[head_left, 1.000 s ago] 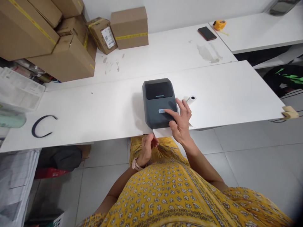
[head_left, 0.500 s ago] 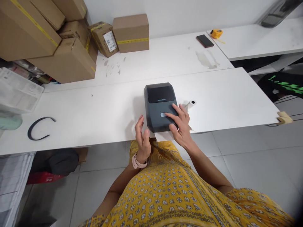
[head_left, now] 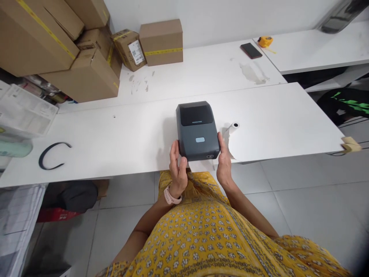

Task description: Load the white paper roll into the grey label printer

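Note:
A dark grey label printer with a light button on top sits near the front edge of the white table. At its lower left side is my left hand, its thumb apart from the fingers. My right hand lies along the printer's right side, fingers stretched upward. The two hands flank the printer between them. Just right of it stands a small white paper roll, its strip curling toward the table edge. White paper shows below the printer's front.
Cardboard boxes are stacked at the back left. A black headband and a green bottle are at the left. A phone and a yellow tape measure lie at the back right.
My right hand has moved off the printer's top and button to its right side. My left hand has shifted slightly right, against the printer's left side.

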Available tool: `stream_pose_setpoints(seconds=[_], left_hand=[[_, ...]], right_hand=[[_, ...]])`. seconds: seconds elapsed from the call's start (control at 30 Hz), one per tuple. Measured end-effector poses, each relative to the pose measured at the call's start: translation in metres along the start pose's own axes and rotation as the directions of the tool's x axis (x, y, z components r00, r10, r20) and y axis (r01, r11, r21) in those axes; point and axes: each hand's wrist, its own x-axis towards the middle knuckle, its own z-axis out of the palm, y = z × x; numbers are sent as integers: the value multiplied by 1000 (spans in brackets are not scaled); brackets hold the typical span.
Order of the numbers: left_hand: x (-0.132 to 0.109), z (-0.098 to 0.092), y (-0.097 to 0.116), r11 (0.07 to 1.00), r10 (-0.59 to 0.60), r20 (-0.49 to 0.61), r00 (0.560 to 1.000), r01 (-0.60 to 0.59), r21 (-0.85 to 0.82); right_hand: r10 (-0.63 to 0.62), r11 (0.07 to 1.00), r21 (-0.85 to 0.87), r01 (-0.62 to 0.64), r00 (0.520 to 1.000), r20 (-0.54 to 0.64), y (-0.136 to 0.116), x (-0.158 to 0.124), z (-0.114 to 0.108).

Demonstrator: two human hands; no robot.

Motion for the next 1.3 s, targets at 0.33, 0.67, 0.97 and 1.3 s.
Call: stream_pose_setpoints(seconds=[0.33,0.67,0.97,1.3], left_hand=[[75,-8,27,945,328,-15,945,-328,-3],[126,-10,-23,978,-69,-17,997,71,195],[137,-11,-33,934,-265,122,957,223,280],[144,-9,-23,875,-293,147,945,202,441]], right_hand=[[-329,943,-60,327,944,-29,-33,77,-19],[-452,828,-384,409,891,-27,-76,237,-1],[-473,728,-506,463,873,120,-63,235,-11],[-489,740,-461,491,862,133,-67,222,-22]])
